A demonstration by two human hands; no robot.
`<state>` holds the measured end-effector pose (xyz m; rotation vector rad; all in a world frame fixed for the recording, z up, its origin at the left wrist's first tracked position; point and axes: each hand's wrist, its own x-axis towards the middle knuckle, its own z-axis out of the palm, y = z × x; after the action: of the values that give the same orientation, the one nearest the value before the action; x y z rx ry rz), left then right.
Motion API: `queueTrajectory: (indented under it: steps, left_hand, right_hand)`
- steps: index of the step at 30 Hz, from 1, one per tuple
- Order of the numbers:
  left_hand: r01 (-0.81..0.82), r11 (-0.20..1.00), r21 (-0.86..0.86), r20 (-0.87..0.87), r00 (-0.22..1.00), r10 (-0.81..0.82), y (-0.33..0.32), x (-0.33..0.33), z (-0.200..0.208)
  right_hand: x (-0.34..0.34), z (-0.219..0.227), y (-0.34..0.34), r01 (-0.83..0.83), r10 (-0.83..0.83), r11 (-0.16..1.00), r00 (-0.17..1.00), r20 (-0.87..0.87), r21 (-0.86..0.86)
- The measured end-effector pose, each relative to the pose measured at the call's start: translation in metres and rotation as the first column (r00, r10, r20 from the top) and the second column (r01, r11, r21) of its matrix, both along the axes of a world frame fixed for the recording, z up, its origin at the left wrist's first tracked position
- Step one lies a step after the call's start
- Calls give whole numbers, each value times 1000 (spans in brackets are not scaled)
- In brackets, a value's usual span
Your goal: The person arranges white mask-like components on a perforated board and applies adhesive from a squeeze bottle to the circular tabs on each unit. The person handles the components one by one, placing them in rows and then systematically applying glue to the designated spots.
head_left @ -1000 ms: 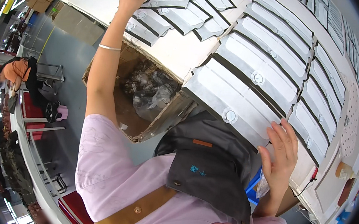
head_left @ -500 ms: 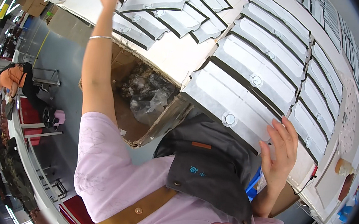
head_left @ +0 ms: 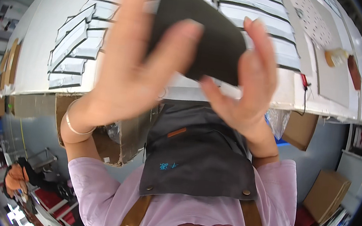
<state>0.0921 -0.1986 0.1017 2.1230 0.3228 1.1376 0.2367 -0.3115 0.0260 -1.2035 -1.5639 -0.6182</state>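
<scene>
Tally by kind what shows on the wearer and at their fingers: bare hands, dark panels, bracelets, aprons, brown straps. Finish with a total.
Bare hands, left hand and right hand: 2
Dark panel: 1
Bracelet: 1
Apron: 1
Brown straps: 2
Total: 7

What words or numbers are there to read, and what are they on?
Dark grey apron: small blue characters on its front, which I won't copy out.
Black piece: no writing seen.
White panels: too small and blurred to tell.
Cardboard box: none readable.
</scene>
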Motion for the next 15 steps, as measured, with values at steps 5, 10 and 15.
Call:
queueTrajectory:
  steps: [5,10,15]
  left_hand:
    - [479,831,283,-185,877,-443,-22,34,32]
    - [512,831,218,-278,849,-450,-13,63,-3]
    - [357,881,311,-623,777,-95,15,79,-100]
  right_hand:
    - [47,6,-56,570,-518,813,800,-304,115]
    - [81,15,-124,483,-369,875,619,-693,-35]
    - [87,-37,-157,255,-289,942,293,-912,-217]
